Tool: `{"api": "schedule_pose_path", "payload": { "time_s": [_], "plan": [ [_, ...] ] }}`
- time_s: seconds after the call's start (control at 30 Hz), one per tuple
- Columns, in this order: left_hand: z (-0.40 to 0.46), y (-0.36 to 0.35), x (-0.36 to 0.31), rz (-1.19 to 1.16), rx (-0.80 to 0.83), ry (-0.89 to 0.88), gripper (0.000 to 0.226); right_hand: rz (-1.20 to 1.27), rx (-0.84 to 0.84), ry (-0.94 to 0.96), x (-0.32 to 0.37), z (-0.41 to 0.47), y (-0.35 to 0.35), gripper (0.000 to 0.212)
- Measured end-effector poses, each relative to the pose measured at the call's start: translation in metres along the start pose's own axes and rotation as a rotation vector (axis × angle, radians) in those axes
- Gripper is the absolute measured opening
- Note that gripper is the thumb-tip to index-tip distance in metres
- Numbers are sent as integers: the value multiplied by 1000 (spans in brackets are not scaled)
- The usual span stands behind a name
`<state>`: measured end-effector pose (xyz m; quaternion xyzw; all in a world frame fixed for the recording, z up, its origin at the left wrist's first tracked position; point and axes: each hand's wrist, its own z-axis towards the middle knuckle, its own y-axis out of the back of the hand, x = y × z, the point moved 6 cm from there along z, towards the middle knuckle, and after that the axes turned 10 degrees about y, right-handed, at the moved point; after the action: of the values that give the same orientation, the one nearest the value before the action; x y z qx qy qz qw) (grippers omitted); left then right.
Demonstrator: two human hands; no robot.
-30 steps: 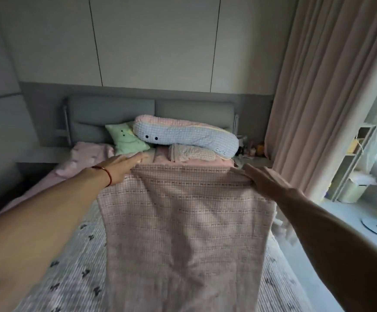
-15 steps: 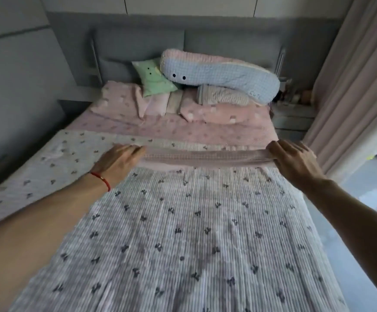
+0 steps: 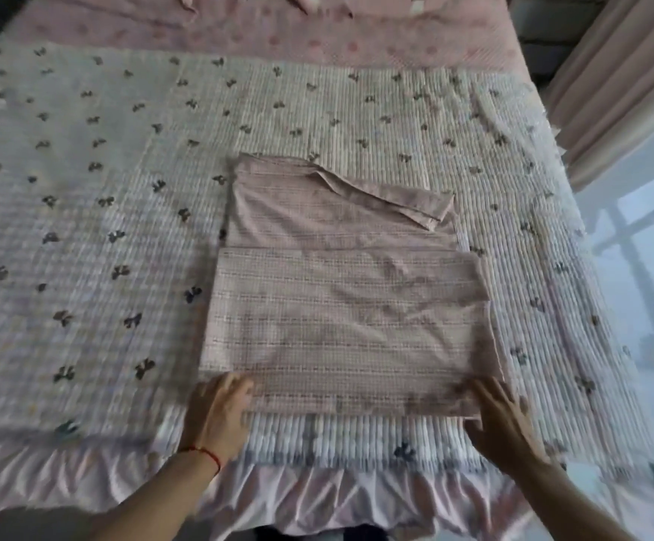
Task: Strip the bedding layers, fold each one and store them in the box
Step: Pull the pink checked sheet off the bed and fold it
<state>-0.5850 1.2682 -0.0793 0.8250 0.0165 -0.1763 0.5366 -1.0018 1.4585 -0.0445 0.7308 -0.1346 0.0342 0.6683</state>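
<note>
pink pillows (image 3: 239, 1) cut off at top; both hands' fingers (image 3: 235, 388) motion-blurred.

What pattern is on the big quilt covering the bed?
Small dark bows scattered over a pale ribbed quilt, clearest in the head view.

You've brought the pink sheet (image 3: 341, 306) down from being held up in front of you and laid it folded on the quilt (image 3: 102, 189). Your left hand (image 3: 218, 413) and right hand (image 3: 503, 417) have moved from its top corners to its near corners.
</note>
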Motion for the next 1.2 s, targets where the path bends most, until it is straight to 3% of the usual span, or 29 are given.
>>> {"api": "schedule_pose_path", "payload": {
  "time_s": [0.07, 0.23, 0.3, 0.4, 0.57, 0.63, 0.73, 0.8, 0.87, 0.93, 1.0, 1.13, 1.2],
  "plan": [
    [2, 3, 16, -49, -58, 165, 23, 122, -110, -134, -12, 12, 8, 57],
    [38, 9, 54, -291, -54, 611, 73, 455, -85, -661, -60, 39, -25, 86],
    [46, 7, 53, -356, 26, 661, 75, 495, -54, -766, -70, 44, -32, 75],
    [48, 17, 45, -394, 124, 629, 71, 580, -19, -809, -79, 49, -35, 58],
    [-5, 48, 45, -417, -48, 531, 53, 627, -25, -733, -52, 11, 20, 41],
    [-40, 39, 54, -401, -37, 579, 44, 610, 99, -764, -35, -26, 8, 45],
    [-62, 22, 67, -315, 6, 712, 53, 520, 335, -817, -14, -56, -25, 45],
    [-53, 20, 66, -177, -5, 731, 51, 393, 294, -734, -13, -42, -27, 60],
    [-27, 29, 51, -52, -127, 587, 63, 212, 127, -624, -15, -14, -11, 92],
    [11, 38, 17, 51, -204, 369, 72, 67, -39, -385, -2, 33, 8, 80],
    [58, 39, -34, 136, -200, 150, 67, 57, -102, -156, 14, 95, 17, 62],
    [154, -3, -114, 167, -33, -29, 64, 233, 21, 12, 23, 208, -7, 47],
    [198, -23, -142, 118, 28, -38, 66, 200, 95, 200, 26, 245, -23, 45]
  ]
}}
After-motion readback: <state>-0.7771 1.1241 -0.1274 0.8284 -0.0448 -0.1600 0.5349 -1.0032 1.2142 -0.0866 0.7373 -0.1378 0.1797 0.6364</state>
